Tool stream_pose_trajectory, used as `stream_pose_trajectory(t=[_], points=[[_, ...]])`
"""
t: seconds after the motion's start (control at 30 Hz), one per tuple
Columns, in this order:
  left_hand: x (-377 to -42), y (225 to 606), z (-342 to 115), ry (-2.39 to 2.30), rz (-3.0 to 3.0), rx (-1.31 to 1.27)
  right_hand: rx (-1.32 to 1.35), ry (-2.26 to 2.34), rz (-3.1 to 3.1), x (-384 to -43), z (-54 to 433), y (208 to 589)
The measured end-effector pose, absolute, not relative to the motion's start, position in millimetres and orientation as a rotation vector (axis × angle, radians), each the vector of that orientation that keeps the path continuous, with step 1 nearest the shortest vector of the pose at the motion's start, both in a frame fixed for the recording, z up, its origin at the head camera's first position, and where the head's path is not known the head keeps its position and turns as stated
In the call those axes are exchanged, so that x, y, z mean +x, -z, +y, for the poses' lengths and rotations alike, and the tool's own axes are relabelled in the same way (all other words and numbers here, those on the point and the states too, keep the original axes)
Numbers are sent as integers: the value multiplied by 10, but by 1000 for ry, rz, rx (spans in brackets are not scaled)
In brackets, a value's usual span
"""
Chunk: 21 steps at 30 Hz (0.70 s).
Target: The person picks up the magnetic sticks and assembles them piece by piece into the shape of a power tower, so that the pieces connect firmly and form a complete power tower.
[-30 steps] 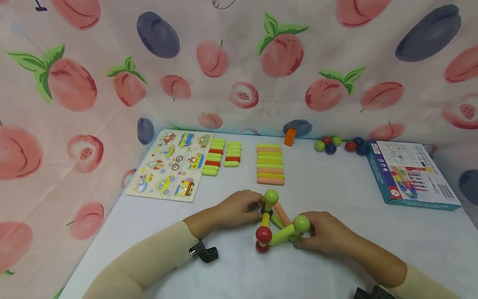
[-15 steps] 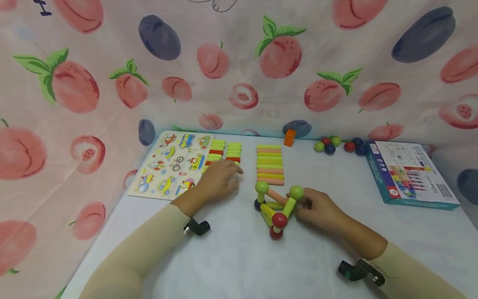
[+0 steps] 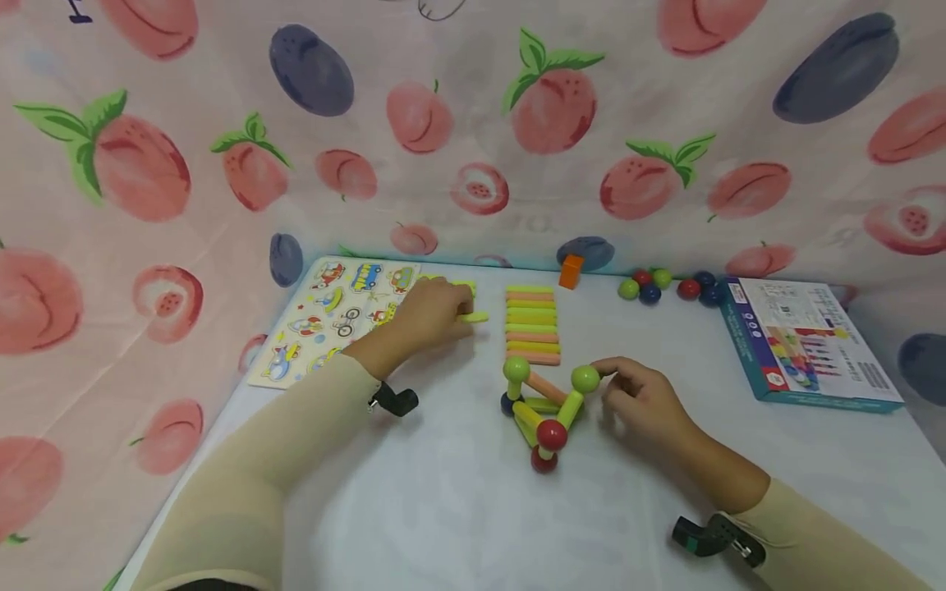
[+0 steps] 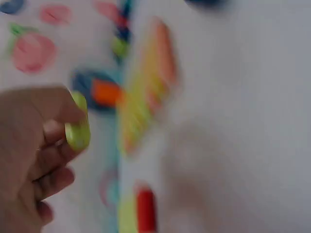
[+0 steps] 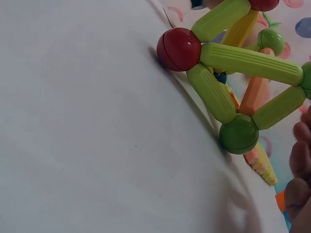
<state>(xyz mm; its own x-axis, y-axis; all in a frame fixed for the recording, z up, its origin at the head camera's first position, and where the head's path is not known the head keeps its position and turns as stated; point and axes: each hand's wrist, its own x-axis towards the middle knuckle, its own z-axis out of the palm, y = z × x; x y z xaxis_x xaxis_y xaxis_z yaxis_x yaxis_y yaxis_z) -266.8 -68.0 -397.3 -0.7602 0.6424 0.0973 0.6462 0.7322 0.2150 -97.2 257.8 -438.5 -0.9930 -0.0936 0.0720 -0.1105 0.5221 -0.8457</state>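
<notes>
In the head view my left hand [image 3: 436, 314] is over the short-stick rows beside the puzzle board. It pinches a light green stick [image 3: 474, 317]; the left wrist view shows this stick [image 4: 77, 124] between thumb and fingers. A frame of sticks and balls [image 3: 545, 412] stands at the table's middle, with red, green and dark blue balls at its corners. My right hand [image 3: 646, 402] is at its right side, the index fingertip right at the upper green ball [image 3: 585, 378]. In the right wrist view its fingers [image 5: 300, 155] show at the right edge. My left hand hides most short sticks.
Behind the frame lies a row of longer sticks [image 3: 533, 326] in green, yellow and peach. A picture puzzle board [image 3: 306, 328] lies left. At the back are an orange block [image 3: 571, 271] and several loose balls [image 3: 650, 293]; a flat box [image 3: 820, 345] lies right.
My left hand has left the frame, reached back to the short sticks and lifted a green one. The frame turned and shifted between the first two views. My right index finger has straightened towards the ball.
</notes>
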Motion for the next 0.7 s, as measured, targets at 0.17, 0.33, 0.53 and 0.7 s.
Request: stream_pose_trajectory(t=[0.17,0.33,0.53,0.7], points=[[-2323,3495,-332,1101,-2885,-1384,402,-1696,-2514,-955,2593,4389],[-2085,3367,-98,1040,-2964,-1583,549,-1805,-2405,-957,2569,4369],[-2064,3456,-32,905,-2998,-1660,481,-1777,-2443,-970,2512,4382],[-2093,3498,-25,925,-2923,-1765,402,-1807,-2470,-978,2503,4385]])
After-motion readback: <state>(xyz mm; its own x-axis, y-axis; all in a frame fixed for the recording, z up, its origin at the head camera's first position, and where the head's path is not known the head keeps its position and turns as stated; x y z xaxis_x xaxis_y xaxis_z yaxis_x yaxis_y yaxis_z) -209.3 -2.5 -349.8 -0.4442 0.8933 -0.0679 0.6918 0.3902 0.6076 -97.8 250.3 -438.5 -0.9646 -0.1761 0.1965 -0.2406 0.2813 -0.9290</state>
